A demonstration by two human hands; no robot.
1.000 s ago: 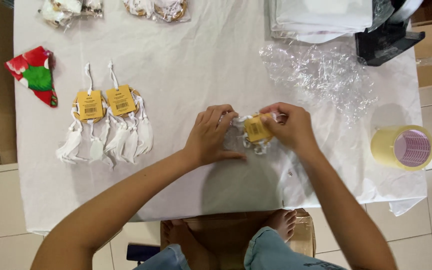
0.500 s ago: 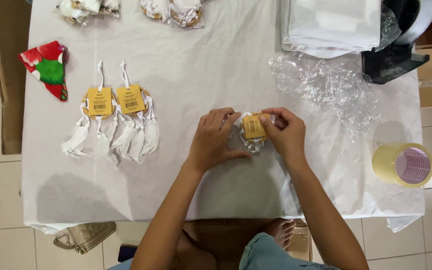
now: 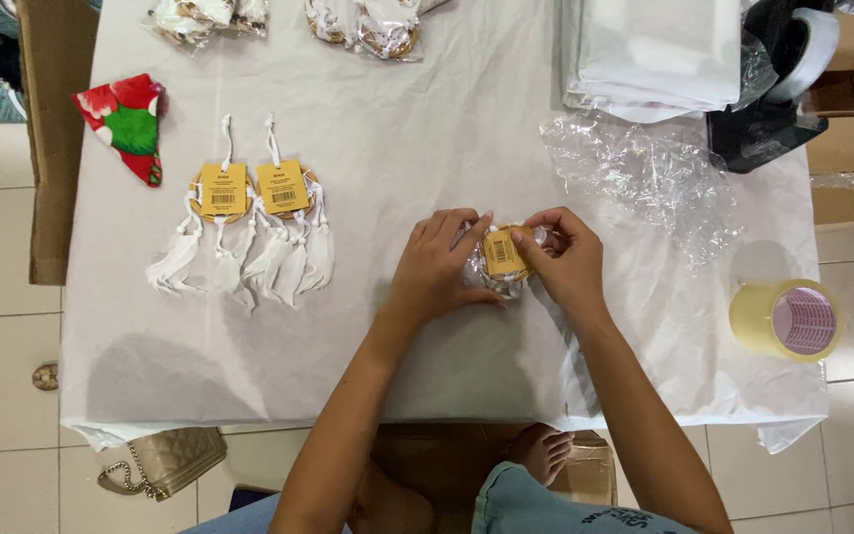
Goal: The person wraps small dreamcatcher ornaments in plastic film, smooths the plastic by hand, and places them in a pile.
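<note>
Near the middle of the frame, on the white-covered table point(image 3: 397, 366), the left hand point(image 3: 437, 267) and the right hand point(image 3: 565, 262) both pinch a small clear-wrapped ornament with a yellow tag point(image 3: 502, 255) between closed fingertips. Left of them lie two white feathered dreamcatchers point(image 3: 244, 227). A tape roll point(image 3: 785, 318) sits at the right edge.

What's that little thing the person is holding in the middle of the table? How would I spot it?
Start at the white-covered table and look just right of its centre, where the left hand and right hand meet. Between them is a small round ornament with a yellow card tag, bundled in clear film. Unlike the two tagged feather ornaments lying flat to the left, it is wrapped.
</note>
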